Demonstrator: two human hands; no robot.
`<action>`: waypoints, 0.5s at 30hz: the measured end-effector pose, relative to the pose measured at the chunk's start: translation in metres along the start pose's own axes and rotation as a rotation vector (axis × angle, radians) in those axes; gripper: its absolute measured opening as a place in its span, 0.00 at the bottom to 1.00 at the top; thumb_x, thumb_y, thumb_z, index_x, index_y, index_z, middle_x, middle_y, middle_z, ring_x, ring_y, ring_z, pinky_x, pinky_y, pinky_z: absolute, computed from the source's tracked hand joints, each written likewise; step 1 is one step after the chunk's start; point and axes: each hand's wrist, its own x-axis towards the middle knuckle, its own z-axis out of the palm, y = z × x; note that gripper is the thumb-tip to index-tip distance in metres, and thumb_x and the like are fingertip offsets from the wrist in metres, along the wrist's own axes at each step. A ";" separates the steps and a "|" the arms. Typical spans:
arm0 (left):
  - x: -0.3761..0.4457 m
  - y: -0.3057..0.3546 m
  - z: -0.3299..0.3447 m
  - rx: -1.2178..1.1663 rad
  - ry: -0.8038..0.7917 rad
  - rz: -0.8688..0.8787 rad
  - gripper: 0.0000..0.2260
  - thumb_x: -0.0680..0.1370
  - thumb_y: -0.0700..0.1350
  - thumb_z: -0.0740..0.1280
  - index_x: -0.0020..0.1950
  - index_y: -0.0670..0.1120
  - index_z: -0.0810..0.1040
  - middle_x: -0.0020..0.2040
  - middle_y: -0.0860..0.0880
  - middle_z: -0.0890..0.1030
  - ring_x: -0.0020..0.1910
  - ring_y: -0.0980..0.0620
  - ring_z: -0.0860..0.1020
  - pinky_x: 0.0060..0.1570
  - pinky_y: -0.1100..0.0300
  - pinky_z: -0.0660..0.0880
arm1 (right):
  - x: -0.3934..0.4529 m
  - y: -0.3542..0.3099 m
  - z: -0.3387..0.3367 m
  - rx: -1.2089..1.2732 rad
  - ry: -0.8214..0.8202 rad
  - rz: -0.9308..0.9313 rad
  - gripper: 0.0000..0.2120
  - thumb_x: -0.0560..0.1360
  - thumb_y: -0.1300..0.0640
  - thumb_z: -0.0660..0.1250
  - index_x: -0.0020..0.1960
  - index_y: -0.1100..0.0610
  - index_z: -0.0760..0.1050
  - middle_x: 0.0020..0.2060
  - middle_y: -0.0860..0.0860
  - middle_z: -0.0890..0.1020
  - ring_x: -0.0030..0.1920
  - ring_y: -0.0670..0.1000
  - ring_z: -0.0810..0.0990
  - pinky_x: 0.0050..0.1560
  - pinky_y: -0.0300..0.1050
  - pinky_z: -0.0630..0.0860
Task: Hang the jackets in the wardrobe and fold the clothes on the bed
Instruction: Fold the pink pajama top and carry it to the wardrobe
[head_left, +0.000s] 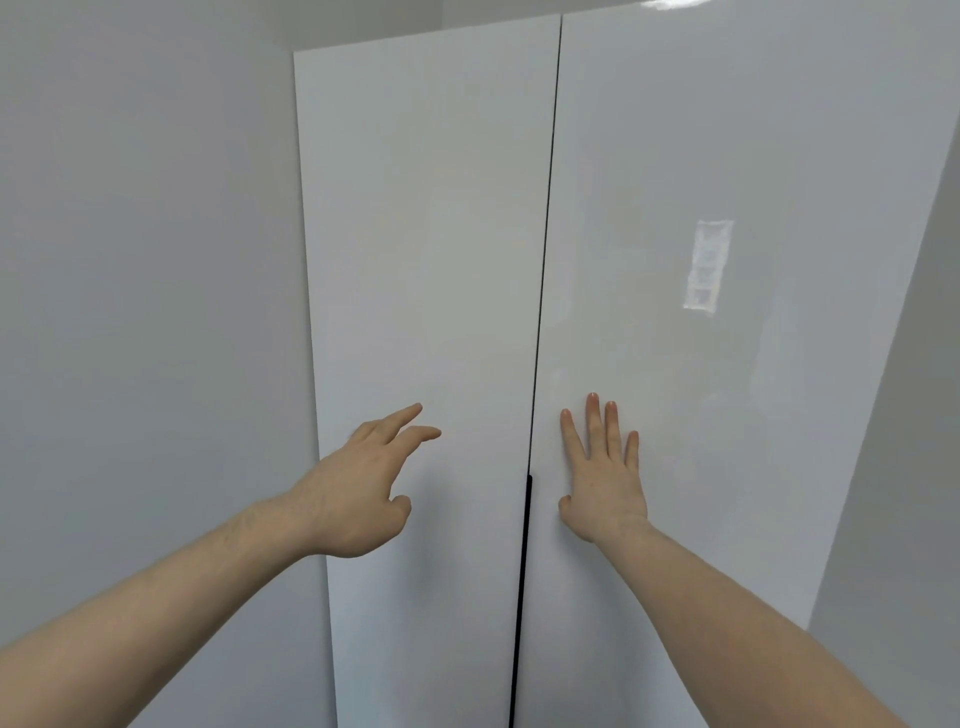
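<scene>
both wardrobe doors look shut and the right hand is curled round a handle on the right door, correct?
Not quite. In the head view the right hand lies flat with straight fingers on the right door; it is not curled round a handle. Both doors do look shut.

Your left hand reached at lower centre-left, before the left wardrobe door; your right hand lay flat on the right door, just right of the seam.
</scene>
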 end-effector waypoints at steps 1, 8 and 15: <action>0.000 0.000 0.000 0.004 -0.001 -0.002 0.34 0.78 0.43 0.63 0.80 0.62 0.55 0.83 0.63 0.44 0.80 0.56 0.51 0.71 0.55 0.68 | 0.000 0.000 0.001 0.000 -0.003 0.005 0.53 0.74 0.52 0.65 0.80 0.53 0.25 0.74 0.59 0.19 0.77 0.63 0.23 0.80 0.67 0.41; 0.007 -0.002 0.003 0.004 -0.010 -0.023 0.34 0.78 0.43 0.63 0.81 0.61 0.55 0.83 0.62 0.44 0.80 0.56 0.50 0.73 0.52 0.67 | 0.003 0.000 0.006 0.016 -0.018 -0.007 0.58 0.72 0.47 0.67 0.79 0.52 0.23 0.73 0.59 0.18 0.75 0.63 0.20 0.79 0.68 0.36; 0.014 0.011 0.000 -0.038 -0.028 -0.059 0.34 0.76 0.41 0.63 0.80 0.59 0.57 0.83 0.59 0.47 0.80 0.52 0.52 0.73 0.50 0.65 | 0.005 0.007 -0.011 0.251 -0.136 -0.058 0.56 0.70 0.43 0.67 0.82 0.45 0.31 0.74 0.50 0.18 0.74 0.55 0.17 0.79 0.63 0.31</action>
